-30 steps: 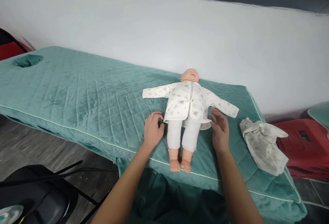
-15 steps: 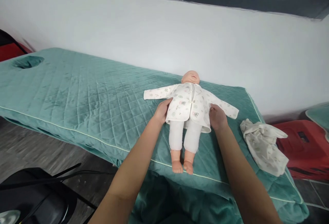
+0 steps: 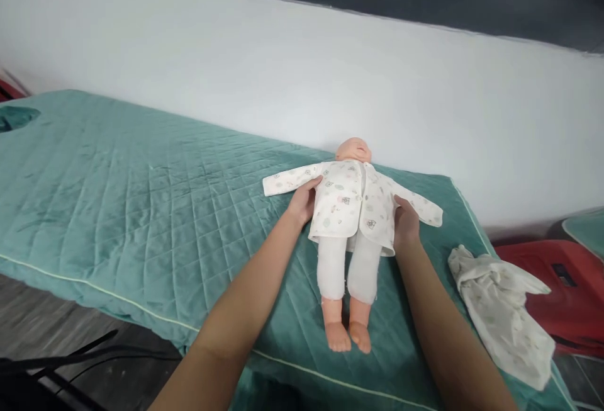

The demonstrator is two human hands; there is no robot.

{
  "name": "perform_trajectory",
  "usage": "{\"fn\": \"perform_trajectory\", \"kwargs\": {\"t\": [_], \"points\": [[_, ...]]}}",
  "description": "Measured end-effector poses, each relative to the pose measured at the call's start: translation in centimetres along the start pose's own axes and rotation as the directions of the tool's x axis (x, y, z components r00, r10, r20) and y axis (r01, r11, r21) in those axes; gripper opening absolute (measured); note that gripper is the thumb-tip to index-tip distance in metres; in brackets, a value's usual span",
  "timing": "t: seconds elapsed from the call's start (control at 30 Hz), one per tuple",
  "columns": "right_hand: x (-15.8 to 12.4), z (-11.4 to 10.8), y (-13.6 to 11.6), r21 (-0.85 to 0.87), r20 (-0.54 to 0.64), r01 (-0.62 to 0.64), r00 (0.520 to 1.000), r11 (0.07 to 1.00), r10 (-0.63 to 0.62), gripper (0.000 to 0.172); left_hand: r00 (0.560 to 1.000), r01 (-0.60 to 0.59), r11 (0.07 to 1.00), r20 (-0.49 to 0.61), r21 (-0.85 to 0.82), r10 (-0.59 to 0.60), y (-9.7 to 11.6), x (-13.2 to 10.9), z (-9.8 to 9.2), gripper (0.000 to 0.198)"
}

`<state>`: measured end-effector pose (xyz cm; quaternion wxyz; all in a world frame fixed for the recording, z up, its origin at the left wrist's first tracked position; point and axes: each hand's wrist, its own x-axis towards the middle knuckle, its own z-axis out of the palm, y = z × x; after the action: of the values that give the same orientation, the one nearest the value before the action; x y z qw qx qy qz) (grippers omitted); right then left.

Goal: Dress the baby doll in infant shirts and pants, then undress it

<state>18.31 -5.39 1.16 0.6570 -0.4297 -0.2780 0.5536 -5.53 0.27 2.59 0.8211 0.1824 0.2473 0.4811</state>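
A baby doll [image 3: 331, 269] lies on its back on a green quilted bed cover, head toward the wall and bare feet toward me. It wears a white printed jacket [image 3: 338, 203], fastened at the chest, over a white cloth body and legs. Both sleeves stretch out sideways. My left hand [image 3: 304, 200] grips the doll's side under one sleeve, thumb on top of the jacket. On the opposite side my right hand [image 3: 406, 222] is closed around the doll's flank, its fingers partly hidden beneath.
The green bed [image 3: 117, 209] runs along a white wall [image 3: 283, 71], with a face hole at its far left. A crumpled white printed cloth [image 3: 504, 316] lies at the right edge. Beyond it stands a red plastic object [image 3: 561, 285]. Black cables hang at lower left.
The doll and both hands appear slightly lower and larger as the view shifts. Each hand has slid a little higher along the doll's sides. The jacket stays fastened.
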Motion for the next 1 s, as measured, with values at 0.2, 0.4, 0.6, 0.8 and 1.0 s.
{"fn": "perform_trajectory", "kwargs": {"t": [0.2, 0.4, 0.6, 0.8, 1.0], "points": [[0.2, -0.2, 0.1, 0.079, -0.013, 0.017, 1.000, 0.997, -0.016, 0.022, 1.000, -0.017, 0.999, 0.008, 0.039, 0.017, 1.2, 0.7, -0.5, 0.030], [0.7, -0.7, -0.3, 0.196, -0.047, 0.046, 0.998, 0.980, -0.037, 0.016, 0.999, -0.025, 0.998, -0.047, -0.054, 0.022, 1.7, 0.4, -0.6, 0.033], [0.4, -2.0, -2.1, 0.375, -0.257, 0.032, 0.964, 0.926, 0.071, 0.010, 0.922, -0.338, 0.920, -0.267, -0.199, 0.281, 3.7, 0.4, -2.4, 0.028], [-0.3, -3.3, -3.7, 0.365, -0.370, 0.078, 0.927, 0.928, 0.067, 0.012, 0.779, -0.543, 0.818, -0.480, -0.192, 0.404, 4.9, 0.3, -3.4, 0.023], [-0.2, -3.9, -4.5, 0.353, -0.438, 0.146, 0.899, 0.924, 0.025, 0.019, 0.674, -0.614, 0.781, -0.593, -0.116, 0.441, 5.8, 0.8, -4.1, 0.023]]}}
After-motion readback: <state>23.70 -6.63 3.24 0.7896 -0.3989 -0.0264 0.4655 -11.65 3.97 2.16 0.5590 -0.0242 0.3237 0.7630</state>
